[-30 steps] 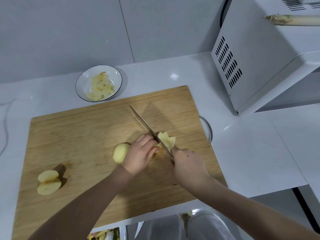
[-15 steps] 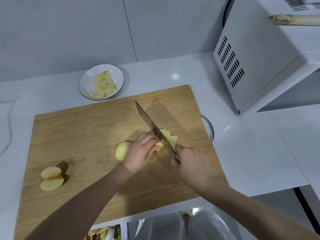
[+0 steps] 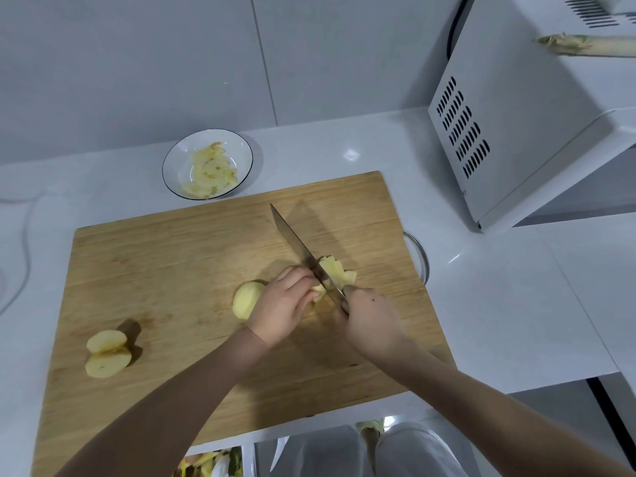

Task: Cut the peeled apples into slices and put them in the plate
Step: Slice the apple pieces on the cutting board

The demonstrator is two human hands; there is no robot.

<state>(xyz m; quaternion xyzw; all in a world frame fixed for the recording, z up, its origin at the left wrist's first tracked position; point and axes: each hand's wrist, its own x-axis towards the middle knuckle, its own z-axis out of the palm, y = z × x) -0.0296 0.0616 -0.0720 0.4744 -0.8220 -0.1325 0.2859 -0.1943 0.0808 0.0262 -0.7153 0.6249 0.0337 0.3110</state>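
On the wooden cutting board (image 3: 192,270), my left hand (image 3: 285,304) holds down a peeled apple piece (image 3: 318,292) with curled fingers. My right hand (image 3: 371,318) grips the handle of a knife (image 3: 299,249); the blade runs across that piece, tip pointing away to the upper left. Several cut slices (image 3: 339,271) fan out just right of the blade. Another peeled apple chunk (image 3: 246,299) lies left of my left hand. A halved apple (image 3: 106,354) sits near the board's left edge. The white plate (image 3: 172,160) behind the board holds several slices.
A white microwave (image 3: 533,125) stands at the right, with a pale stalk (image 3: 585,46) on top. A metal handle (image 3: 418,256) sticks out at the board's right edge. A thin cable (image 3: 25,242) curls on the counter at far left. Peels show below the counter edge (image 3: 213,464).
The knife has risen and tilted so more of the blade shows above the apple piece. Both hands stay in about the same place on the board.
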